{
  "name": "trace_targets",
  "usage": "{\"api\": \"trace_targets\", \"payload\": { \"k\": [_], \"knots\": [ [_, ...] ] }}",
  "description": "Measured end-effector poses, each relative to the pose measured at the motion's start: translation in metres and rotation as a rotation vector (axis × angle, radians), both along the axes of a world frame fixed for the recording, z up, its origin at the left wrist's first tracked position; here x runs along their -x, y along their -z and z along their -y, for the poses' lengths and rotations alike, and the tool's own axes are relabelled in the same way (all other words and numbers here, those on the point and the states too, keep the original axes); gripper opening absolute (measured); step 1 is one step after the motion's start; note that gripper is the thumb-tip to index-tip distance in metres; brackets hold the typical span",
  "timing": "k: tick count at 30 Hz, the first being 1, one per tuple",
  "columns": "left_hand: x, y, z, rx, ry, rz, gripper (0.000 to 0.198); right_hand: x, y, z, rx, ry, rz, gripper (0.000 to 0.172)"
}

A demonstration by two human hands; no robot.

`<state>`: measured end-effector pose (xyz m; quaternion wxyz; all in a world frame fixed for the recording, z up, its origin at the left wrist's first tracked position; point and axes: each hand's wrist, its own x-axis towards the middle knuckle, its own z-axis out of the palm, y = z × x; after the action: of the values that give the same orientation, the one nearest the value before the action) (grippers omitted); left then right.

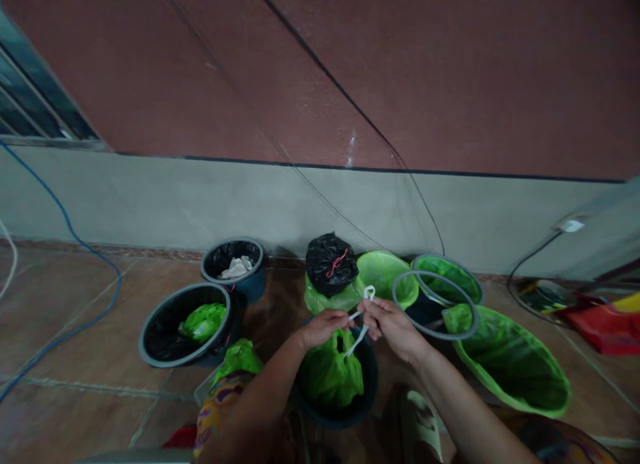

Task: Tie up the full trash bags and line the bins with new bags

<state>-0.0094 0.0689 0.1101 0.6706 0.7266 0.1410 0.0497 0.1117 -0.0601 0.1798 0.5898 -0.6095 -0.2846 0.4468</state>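
Observation:
A green plastic bag (333, 377) sits inside a dark bin (371, 377) directly below my hands. White drawstring (358, 343) runs up from the bag's gathered top and forms a small loop at my fingers. My left hand (326, 329) pinches one part of the drawstring. Close beside it, my right hand (390, 323) is closed on the looped part. Just beyond them stands a light green bin (320, 300) with a black bag (331, 261) on top, tied with red string.
Two bins with black liners (233, 251) (150, 337) stand at the left. Green-lined bins (525, 357) and a loose grey ring (436, 333) are at the right. A blue hose (65, 214) crosses the floor; a red dustpan-like object (600, 327) lies far right.

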Motion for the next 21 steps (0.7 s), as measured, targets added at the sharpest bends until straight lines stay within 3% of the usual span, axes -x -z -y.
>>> {"api": "trace_targets", "payload": {
  "k": [2,5,8,14,17,21],
  "knots": [
    [-0.002,0.009,0.0,-0.069,-0.049,-0.038,0.031,-0.008,0.0,0.003,0.006,0.04,-0.008,0.048],
    [-0.006,0.02,0.0,-0.171,-0.179,-0.128,0.032,-0.018,-0.001,0.011,0.01,0.21,-0.009,0.053],
    [-0.01,0.024,0.005,-0.172,-0.231,-0.17,0.028,-0.018,-0.005,0.014,0.004,0.318,0.054,0.058],
    [-0.012,0.02,0.018,0.011,-0.03,-0.097,0.028,-0.006,-0.009,-0.028,-0.015,0.053,0.199,0.041],
    [-0.012,0.019,0.016,0.123,0.074,-0.081,0.025,-0.017,-0.001,-0.053,-0.016,0.135,0.095,0.033],
    [-0.01,0.019,0.007,0.179,0.026,-0.113,0.023,-0.038,0.014,-0.06,0.029,0.257,-0.094,0.017]
  ]
}}
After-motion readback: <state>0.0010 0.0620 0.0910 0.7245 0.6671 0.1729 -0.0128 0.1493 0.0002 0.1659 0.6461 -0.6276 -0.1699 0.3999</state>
